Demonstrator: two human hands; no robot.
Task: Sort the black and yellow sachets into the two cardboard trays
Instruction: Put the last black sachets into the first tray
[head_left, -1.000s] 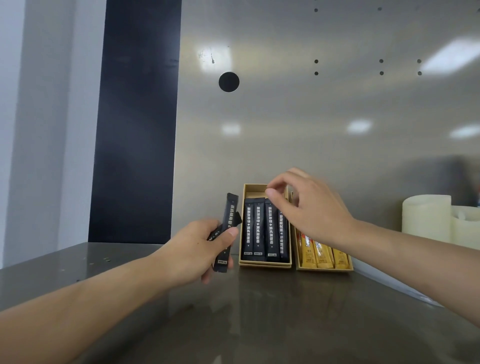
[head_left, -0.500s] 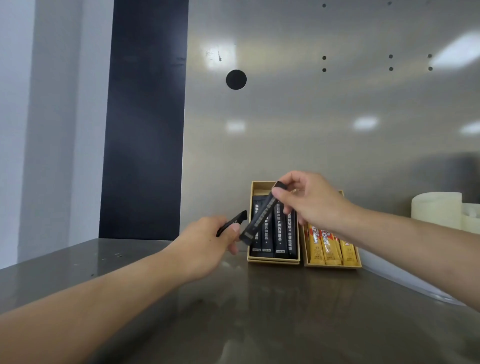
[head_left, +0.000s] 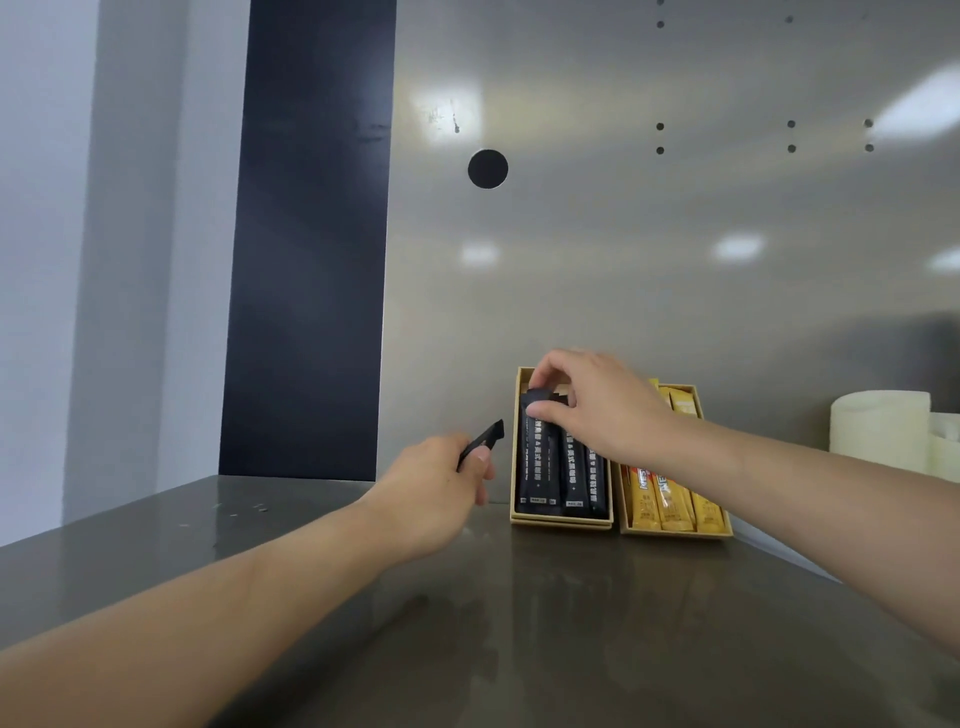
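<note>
Black stick sachets (head_left: 574, 478): a row lying lengthwise, print up, in the left cardboard tray (head_left: 563, 521). Yellow sachets (head_left: 670, 501): a like row in the right cardboard tray (head_left: 675, 533), just beside the first. Both trays stand at the back of the steel worktop (head_left: 519, 623), close against the metal back panel (head_left: 623, 260). Right hand (head_left: 597, 405): over the far end of the left tray, thumb and forefinger clamped on the top end of the leftmost black sachet (head_left: 535, 457), whose lower end lies inside along the tray's left wall. Left hand (head_left: 441, 483): near that tray's left side, fingers (head_left: 480, 460) curled round a spare black sachet (head_left: 485, 441), one end poking up towards the tray. Handling, by judgement: light, thin, pliable and probably slick. A sachet droops if held by one tip, so it is best pinched at the flat sealed end or across the middle. Edges: low tray walls, a narrow remaining slot at the left wall, and the panel barring travel behind. Room: open worktop in front and to the left, with a foam roll (head_left: 878, 426) well apart on the right.
</note>
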